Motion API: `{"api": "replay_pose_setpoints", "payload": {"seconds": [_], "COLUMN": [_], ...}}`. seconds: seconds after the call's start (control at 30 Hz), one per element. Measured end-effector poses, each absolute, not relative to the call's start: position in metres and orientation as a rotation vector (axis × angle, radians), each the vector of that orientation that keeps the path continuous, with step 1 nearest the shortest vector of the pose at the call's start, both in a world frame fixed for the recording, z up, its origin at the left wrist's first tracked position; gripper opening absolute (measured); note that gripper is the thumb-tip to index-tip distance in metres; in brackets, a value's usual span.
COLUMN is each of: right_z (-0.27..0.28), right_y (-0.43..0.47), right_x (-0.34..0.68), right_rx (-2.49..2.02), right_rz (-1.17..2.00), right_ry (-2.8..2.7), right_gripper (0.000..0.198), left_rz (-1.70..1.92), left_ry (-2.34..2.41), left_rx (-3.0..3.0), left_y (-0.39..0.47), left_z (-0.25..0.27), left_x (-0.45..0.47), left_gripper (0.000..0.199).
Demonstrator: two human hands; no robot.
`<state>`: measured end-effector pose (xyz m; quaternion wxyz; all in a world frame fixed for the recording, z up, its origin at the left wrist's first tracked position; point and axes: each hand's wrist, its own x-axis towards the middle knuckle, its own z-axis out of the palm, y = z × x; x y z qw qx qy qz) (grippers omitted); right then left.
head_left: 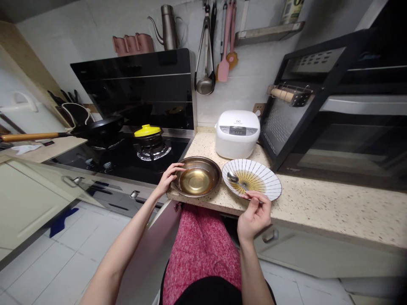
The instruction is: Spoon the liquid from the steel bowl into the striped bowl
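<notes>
A shallow metal bowl with some golden-brown liquid sits at the counter's front edge. My left hand grips its left rim, fingers over the edge. Just to the right lies a white plate with dark radiating lines and a yellowish centre that looks wet. My right hand is closed around the handle of a metal spoon, whose bowl is over the plate's left part. My fingers hide the end of the spoon's handle.
Behind the plate stands a white rice cooker. To the left, a small pot with a yellow lid and a wok stand on the black gas stove. A dark oven is at right. Utensils hang on the wall.
</notes>
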<state>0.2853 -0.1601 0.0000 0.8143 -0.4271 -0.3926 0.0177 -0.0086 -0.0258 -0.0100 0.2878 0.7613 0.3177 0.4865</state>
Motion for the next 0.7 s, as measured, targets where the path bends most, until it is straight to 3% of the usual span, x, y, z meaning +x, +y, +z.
{"api": "replay_pose_setpoints", "payload": {"seconds": [0.7], "right_z": [-0.0039], "right_y": [-0.1584], "right_x": [0.2918], "right_rx": [-0.892], "right_rz": [-0.259], "right_ry": [-1.135], "right_gripper": [0.016], "left_rz": [1.304], "left_ry": [0.840], "left_rx": [2.048], "left_y": [-0.0250], "left_z": [-0.0111], "left_x": [-0.0093], "left_gripper": [0.038]}}
